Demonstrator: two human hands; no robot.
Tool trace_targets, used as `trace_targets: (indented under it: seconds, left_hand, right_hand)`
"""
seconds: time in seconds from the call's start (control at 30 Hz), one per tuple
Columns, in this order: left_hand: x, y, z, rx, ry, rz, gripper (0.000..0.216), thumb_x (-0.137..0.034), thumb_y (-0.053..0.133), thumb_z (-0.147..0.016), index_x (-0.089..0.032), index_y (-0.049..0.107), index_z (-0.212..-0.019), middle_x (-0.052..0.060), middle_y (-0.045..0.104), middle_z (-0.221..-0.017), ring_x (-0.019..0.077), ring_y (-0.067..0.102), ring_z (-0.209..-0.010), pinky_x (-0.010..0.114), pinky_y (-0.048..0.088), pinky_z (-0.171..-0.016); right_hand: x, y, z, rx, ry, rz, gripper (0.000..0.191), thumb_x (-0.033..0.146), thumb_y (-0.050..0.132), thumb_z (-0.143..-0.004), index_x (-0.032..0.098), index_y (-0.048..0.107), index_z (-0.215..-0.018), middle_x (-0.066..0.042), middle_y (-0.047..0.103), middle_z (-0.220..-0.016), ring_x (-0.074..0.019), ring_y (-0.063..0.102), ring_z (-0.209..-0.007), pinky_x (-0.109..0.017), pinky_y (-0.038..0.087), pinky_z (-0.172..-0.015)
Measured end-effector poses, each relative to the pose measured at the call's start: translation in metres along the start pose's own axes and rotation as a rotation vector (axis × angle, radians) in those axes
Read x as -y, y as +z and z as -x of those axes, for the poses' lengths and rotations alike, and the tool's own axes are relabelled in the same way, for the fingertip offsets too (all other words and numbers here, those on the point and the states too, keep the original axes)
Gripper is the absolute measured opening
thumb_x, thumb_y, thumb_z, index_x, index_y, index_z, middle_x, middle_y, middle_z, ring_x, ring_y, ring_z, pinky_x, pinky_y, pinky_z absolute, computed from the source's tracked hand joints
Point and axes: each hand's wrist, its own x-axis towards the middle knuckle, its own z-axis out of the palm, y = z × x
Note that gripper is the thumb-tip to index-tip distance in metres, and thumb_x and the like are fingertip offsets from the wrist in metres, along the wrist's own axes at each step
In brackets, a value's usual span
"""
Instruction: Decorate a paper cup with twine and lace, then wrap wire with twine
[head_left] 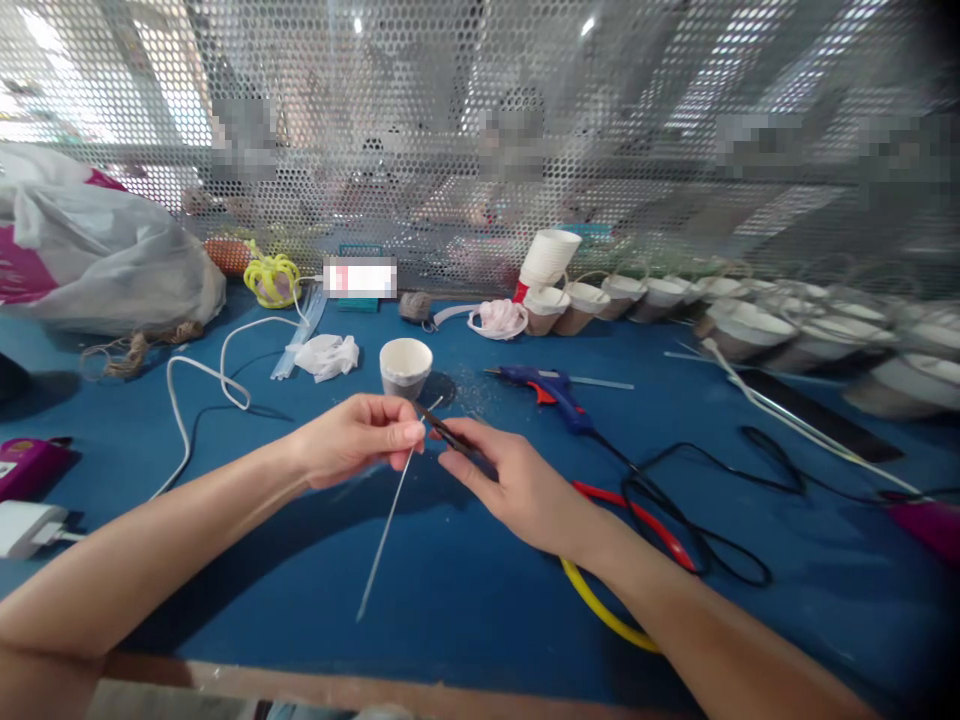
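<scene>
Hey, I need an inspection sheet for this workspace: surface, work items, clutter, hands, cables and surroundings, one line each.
Surface: blue tabletop, with pale specks scattered near the cup.
Work items: thin white rod, slanting down below the fingers; dark tool, type unclear; the cup stands just beyond the hands.
Clutter: blue glue gun on its side; crumpled white material; flat black object at right.
Hands: left hand pinches the rod; right hand has the tool in its grip.
Cables: black cable from the glue gun, loosely looped; white cable winding at left.
Surroundings: perforated screen behind; plastic bag at far left; grouped cups at right.
</scene>
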Motion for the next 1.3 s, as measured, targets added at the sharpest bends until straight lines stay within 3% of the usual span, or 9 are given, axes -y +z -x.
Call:
trace_targets:
  seconds: [0.1, 0.17, 0.33, 0.53, 0.8, 0.97, 1.1, 1.2, 1.3]
  left_hand:
    - [-0.013, 0.003, 0.005, -0.341, 0.164, -0.685, 0.022, -0.027, 0.061, -0.072, -0.014, 0.052, -0.057, -0.002, 0.048, -0.055, 0.0092, 0.037, -0.054, 0.023, 0.027, -0.053]
    - [-0.02, 0.002, 0.007, -0.39, 0.205, -0.846, 0.017, -0.023, 0.06, -0.072, -0.014, 0.054, -0.058, -0.001, 0.049, -0.057, 0.0102, 0.039, -0.057, 0.024, 0.029, -0.055]
    - [-0.016, -0.015, 0.004, 0.095, 0.028, -0.159, 0.027, -0.04, 0.054, -0.079, -0.014, 0.062, -0.076, 0.002, 0.06, -0.07, 0.0097, 0.049, -0.064, 0.023, 0.037, -0.063]
    - [0.001, -0.016, -0.002, 0.249, -0.094, 0.202, 0.032, -0.046, 0.065, -0.069, -0.014, 0.06, -0.071, 0.001, 0.059, -0.065, 0.0095, 0.051, -0.061, 0.024, 0.037, -0.062]
    - [-0.023, 0.005, 0.009, -0.367, 0.211, -1.109, 0.017, -0.02, 0.052, -0.076, -0.014, 0.057, -0.061, 0.002, 0.053, -0.059, 0.0146, 0.046, -0.064, 0.031, 0.036, -0.066]
    - [-0.018, -0.016, 0.005, 0.107, 0.008, -0.322, 0.027, -0.037, 0.05, -0.082, -0.014, 0.063, -0.082, 0.002, 0.06, -0.072, 0.0103, 0.049, -0.065, 0.024, 0.038, -0.065]
    - [-0.002, -0.022, -0.002, 0.28, -0.109, 0.16, 0.034, -0.048, 0.062, -0.071, -0.014, 0.059, -0.072, 0.003, 0.061, -0.072, 0.0111, 0.051, -0.067, 0.025, 0.037, -0.065]
    - [0.0, -0.014, -0.001, 0.244, -0.071, 0.111, 0.036, -0.048, 0.064, -0.068, -0.015, 0.051, -0.063, -0.002, 0.052, -0.058, 0.0097, 0.046, -0.059, 0.025, 0.035, -0.061]
    - [-0.009, -0.005, 0.004, 0.002, 0.026, -0.405, 0.026, -0.036, 0.057, -0.075, -0.015, 0.05, -0.062, -0.003, 0.048, -0.056, 0.0087, 0.039, -0.054, 0.024, 0.031, -0.056]
  right_hand:
    - [-0.001, 0.004, -0.002, -0.048, 0.09, 0.118, 0.023, 0.032, 0.046, -0.086, 0.018, 0.058, -0.101, -0.007, 0.066, -0.094, -0.0217, 0.06, -0.086, -0.033, 0.045, -0.074]
    - [-0.001, 0.004, -0.002, -0.043, 0.089, 0.121, 0.024, 0.033, 0.045, -0.087, 0.018, 0.058, -0.101, -0.007, 0.066, -0.095, -0.0221, 0.06, -0.087, -0.034, 0.045, -0.075]
    - [0.003, -0.004, 0.0, 0.035, 0.022, -0.04, 0.025, 0.033, 0.04, -0.089, 0.02, 0.056, -0.104, -0.003, 0.066, -0.09, -0.0149, 0.059, -0.076, -0.027, 0.044, -0.07]
    - [0.004, -0.007, 0.001, 0.052, -0.033, -0.102, 0.023, 0.031, 0.042, -0.089, 0.019, 0.057, -0.099, -0.002, 0.064, -0.086, -0.0128, 0.057, -0.074, -0.023, 0.044, -0.067]
    - [-0.004, 0.004, -0.003, -0.055, 0.124, 0.142, 0.023, 0.033, 0.045, -0.086, 0.018, 0.058, -0.1, -0.008, 0.066, -0.096, -0.0229, 0.06, -0.089, -0.035, 0.045, -0.077]
    - [0.002, -0.003, -0.001, 0.002, 0.05, -0.048, 0.026, 0.034, 0.04, -0.089, 0.02, 0.056, -0.105, -0.004, 0.066, -0.091, -0.0174, 0.061, -0.087, -0.028, 0.045, -0.076]
    - [0.004, -0.008, 0.0, 0.038, 0.015, -0.082, 0.025, 0.034, 0.041, -0.089, 0.019, 0.056, -0.101, -0.003, 0.066, -0.085, -0.0148, 0.06, -0.077, -0.026, 0.045, -0.071]
    - [0.002, -0.006, 0.0, 0.043, 0.013, -0.068, 0.024, 0.034, 0.042, -0.088, 0.019, 0.057, -0.1, -0.002, 0.066, -0.088, -0.0145, 0.06, -0.075, -0.025, 0.045, -0.069]
    - [-0.001, -0.003, -0.001, -0.009, 0.084, 0.009, 0.025, 0.035, 0.043, -0.088, 0.019, 0.057, -0.101, -0.004, 0.066, -0.092, -0.0181, 0.061, -0.082, -0.029, 0.046, -0.072]
